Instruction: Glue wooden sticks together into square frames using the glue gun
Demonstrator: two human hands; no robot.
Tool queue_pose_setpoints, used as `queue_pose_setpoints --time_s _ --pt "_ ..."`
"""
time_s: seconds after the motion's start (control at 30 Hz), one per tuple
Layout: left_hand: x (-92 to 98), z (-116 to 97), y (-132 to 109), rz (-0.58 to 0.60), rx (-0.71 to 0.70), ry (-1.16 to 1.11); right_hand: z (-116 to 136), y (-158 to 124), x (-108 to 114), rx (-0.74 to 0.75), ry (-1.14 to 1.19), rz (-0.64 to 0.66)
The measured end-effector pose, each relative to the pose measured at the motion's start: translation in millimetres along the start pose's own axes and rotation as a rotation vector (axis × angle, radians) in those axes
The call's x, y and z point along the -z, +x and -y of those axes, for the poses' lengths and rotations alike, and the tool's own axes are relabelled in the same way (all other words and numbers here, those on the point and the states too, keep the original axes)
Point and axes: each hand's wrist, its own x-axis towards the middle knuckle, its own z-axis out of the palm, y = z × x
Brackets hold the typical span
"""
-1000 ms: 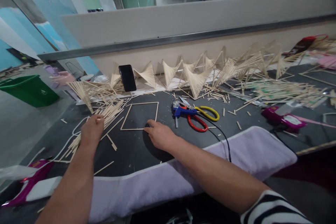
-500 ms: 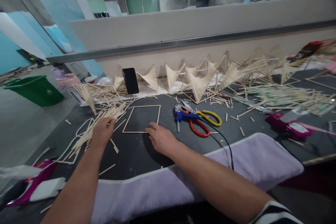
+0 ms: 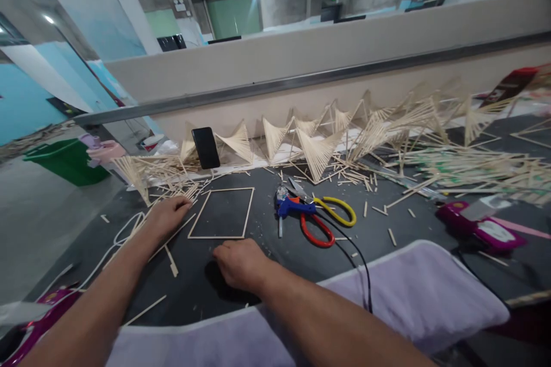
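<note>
A square frame of thin wooden sticks [image 3: 221,237] lies flat on the dark table [image 3: 193,292]. To its left, my left hand [image 3: 169,217] rests over a heap of loose wooden sticks, fingers bent together; whether a stick is between them is hidden. My right hand [image 3: 241,265] is curled closed just below the frame's near right corner, apart from it, with its fingertips turned under and out of sight. Right of the frame lie a blue glue gun [image 3: 296,206] and scissors with one yellow handle [image 3: 340,210] and one red handle.
Twisted stick models [image 3: 316,152] stand in a row along the back panel. A black phone [image 3: 205,148] leans before them. More sticks [image 3: 469,166] and a magenta device [image 3: 482,226] lie at right. A lilac cloth [image 3: 413,287] covers the near edge; a green bin [image 3: 66,160] stands beyond the left end.
My right hand has left the stick frame, moved toward me and leftward, and curled closed. My left hand has stretched flatter over the stick heap. The view has tilted up slightly.
</note>
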Motion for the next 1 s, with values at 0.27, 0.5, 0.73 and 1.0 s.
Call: queue_pose_setpoints --time_s 0.27,0.5,0.73,1.0 --pt "-35.0 -107.7 89.6 0.127 -0.478 0.042 -2.8 0.2 -3.5 0.057 -0.006 0.021" --pt "-56.5 -141.8 123.4 0.314 -0.567 0.211 -4.5 1.0 -5.0 0.102 0.032 0.011" --pt "-58.6 -140.1 132.3 0.427 -0.493 0.243 -5.6 1.4 -5.6 0.117 0.057 0.020" --pt "-52.4 -154.6 141.8 0.503 -0.437 0.319 -6.6 0.3 -6.3 0.128 0.051 0.018"
